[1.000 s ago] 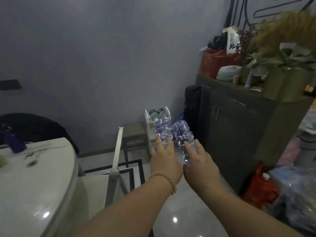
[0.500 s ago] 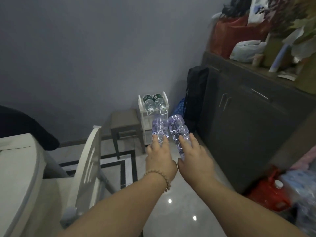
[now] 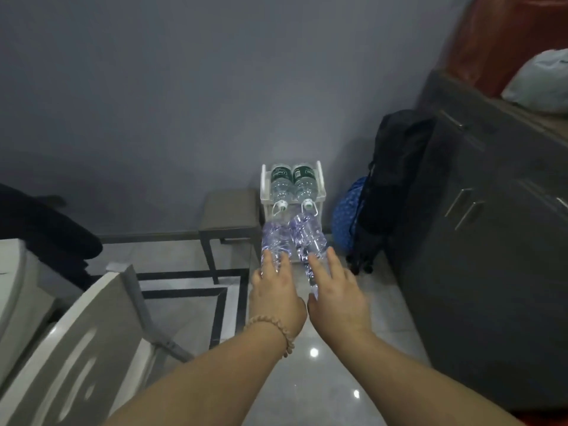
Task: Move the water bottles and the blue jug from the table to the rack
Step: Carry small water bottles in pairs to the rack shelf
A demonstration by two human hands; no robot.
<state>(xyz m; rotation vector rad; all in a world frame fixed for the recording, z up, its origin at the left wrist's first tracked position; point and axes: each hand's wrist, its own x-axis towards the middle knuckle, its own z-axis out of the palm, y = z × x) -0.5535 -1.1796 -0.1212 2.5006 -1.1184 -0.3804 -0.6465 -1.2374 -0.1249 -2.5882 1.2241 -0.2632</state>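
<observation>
Two hands, left hand (image 3: 274, 298) and right hand (image 3: 337, 298), each gripping a clear bottle (image 3: 274, 241) (second bottle (image 3: 308, 238) alongside), near the rack (image 3: 319, 182) front edge.

Beaded bracelet (image 3: 278, 332), left wrist; sleeveless forearms.

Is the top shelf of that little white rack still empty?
No, the white rack against the wall already has two green-labelled bottles lying side by side on its top shelf, caps toward the camera.
</observation>
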